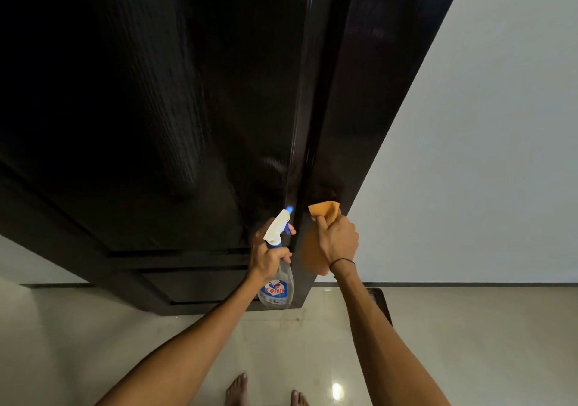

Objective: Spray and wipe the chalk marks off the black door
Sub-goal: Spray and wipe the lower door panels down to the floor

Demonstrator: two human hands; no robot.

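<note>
Where cloth (323,215) presses, black door (194,108) glossy (grain faint), chalk seemingly invisible.

Door (187,108): black, glossy, wood-grain, no chalk visible. Spray bottle (278,268): clear, blue-white trigger head, "Colin" label, upright, nozzle toward door. Cloth (316,249): orange, bunched against door edge.
</note>
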